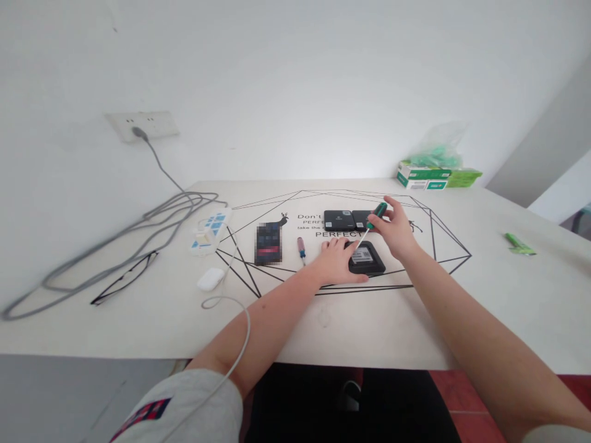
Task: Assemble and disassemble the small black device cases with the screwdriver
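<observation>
My right hand (396,232) grips a green-handled screwdriver (376,215), its shaft slanting down to a small black device (367,258) with a white label. My left hand (338,263) lies flat on the table with fingers stretched out, touching the left edge of that device. Just behind them lie two more black devices (347,219) side by side. A small blue and red screwdriver (301,248) lies to the left of my left hand.
A phone (268,243) lies left of the small screwdriver. Farther left are a power strip (210,231) with grey cables (138,231), glasses (124,278) and a white earbud case (210,279). Green boxes (427,175) stand at the back right; a green packet (519,243) lies right.
</observation>
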`<state>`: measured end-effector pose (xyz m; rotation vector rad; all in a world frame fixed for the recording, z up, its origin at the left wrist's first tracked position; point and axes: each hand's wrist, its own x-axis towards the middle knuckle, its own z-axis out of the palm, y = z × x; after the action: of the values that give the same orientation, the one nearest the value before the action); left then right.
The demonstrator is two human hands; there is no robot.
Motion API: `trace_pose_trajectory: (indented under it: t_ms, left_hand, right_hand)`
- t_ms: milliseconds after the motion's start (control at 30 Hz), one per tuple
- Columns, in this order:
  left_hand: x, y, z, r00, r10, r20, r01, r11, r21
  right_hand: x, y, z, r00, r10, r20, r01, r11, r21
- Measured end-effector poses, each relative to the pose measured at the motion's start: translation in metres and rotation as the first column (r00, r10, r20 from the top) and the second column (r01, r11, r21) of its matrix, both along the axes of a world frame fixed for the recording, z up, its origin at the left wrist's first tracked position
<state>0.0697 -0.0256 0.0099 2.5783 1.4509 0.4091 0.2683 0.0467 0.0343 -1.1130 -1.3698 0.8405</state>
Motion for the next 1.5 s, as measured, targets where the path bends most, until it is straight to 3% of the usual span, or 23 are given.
trace_pose_trajectory:
  t_ms: [133, 200, 433, 567, 833, 1133, 1233, 1367, 1500]
  left_hand:
    - [-0.006, 0.003, -0.001, 0.999, 0.029, 0.013, -0.029, 0.999, -0.039]
    - [-0.009, 0.009, -0.001, 0.994, 0.083, 0.069, -0.080, 0.996, -0.048]
    - [-0.014, 0.027, -0.010, 0.930, 0.247, 0.271, -0.263, 0.964, 0.024]
    - [-0.014, 0.028, -0.010, 0.897, 0.308, 0.318, -0.320, 0.947, -0.013]
    - [-0.019, 0.030, -0.008, 0.896, 0.208, 0.393, -0.196, 0.978, -0.071]
    - [-0.015, 0.029, -0.008, 0.882, 0.228, 0.413, -0.227, 0.973, -0.052]
    - [-0.014, 0.028, -0.008, 0.879, 0.204, 0.431, -0.209, 0.977, -0.037]
    - [-0.013, 0.025, -0.010, 0.880, 0.193, 0.435, -0.213, 0.977, -0.002]
    - [-0.007, 0.015, -0.012, 0.912, 0.196, 0.361, -0.233, 0.971, 0.060]
  right_hand:
    - [-0.032, 0.011, 0.019, 0.947, 0.035, 0.320, -0.065, 0.994, 0.083]
    - [-0.040, 0.013, 0.023, 0.927, 0.024, 0.375, -0.079, 0.988, 0.133]
    - [-0.037, 0.001, 0.003, 0.963, -0.076, 0.259, 0.009, 0.968, 0.250]
    - [-0.039, -0.002, -0.008, 0.973, -0.067, 0.221, 0.000, 0.956, 0.292]
    - [-0.055, -0.010, -0.006, 0.969, -0.083, 0.232, -0.044, 0.868, 0.494]
    - [-0.061, -0.016, -0.009, 0.940, -0.046, 0.339, -0.162, 0.814, 0.558]
    - [-0.060, -0.016, -0.005, 0.946, -0.082, 0.312, -0.130, 0.789, 0.600]
    - [-0.057, -0.014, 0.001, 0.969, -0.118, 0.218, -0.034, 0.807, 0.589]
    - [-0.055, -0.013, 0.003, 0.980, -0.024, 0.198, -0.090, 0.833, 0.545]
